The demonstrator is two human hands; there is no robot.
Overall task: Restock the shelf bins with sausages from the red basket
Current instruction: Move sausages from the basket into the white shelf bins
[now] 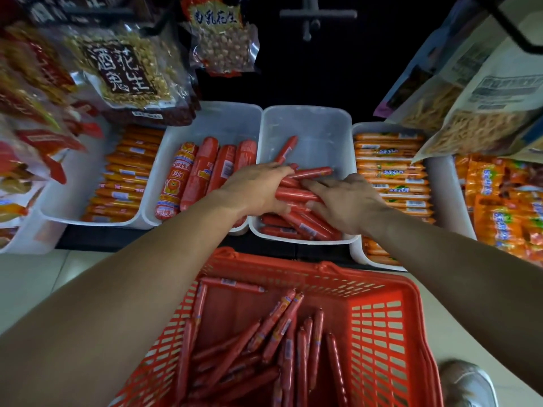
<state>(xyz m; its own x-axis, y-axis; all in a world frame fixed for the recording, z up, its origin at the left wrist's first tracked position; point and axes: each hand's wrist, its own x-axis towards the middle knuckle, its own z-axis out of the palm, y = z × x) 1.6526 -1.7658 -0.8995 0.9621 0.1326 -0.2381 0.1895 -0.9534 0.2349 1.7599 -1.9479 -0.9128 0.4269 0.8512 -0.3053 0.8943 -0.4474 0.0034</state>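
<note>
Both hands are down in the middle bin (308,113) on the shelf: the left hand (258,188) has its fingers curled over a bundle of thin red sausages (313,172), and the right hand (346,204) meets it from the other side, fingers and thumb closed on the same bundle; the sausages lie heaped at the near end of that bin, one stray stick further back, the far half bare; many more lie criss-crossed in the red basket (379,318) on the floor (29,289) just in front of the shelf. I'd judge them light, fairly stiff sticks in slick casing, apt to slide out of a loose handful and roll; best taken several at once round their middles, lined up the same way, ends left free. The bin's walls are tall and its near rim stands at the shelf's front, the basket's rim just beyond it, so the hands must rise over both rims on each trip; the room above looks open; a bin of thick sausages (202,171) sits close on the left and a bin of orange packs (388,171) close on the right; hanging peanut bags (129,71) and snack bags (484,113) overhang the neighbouring bins, not this one; a shoe (464,383) shows beside the basket.
</note>
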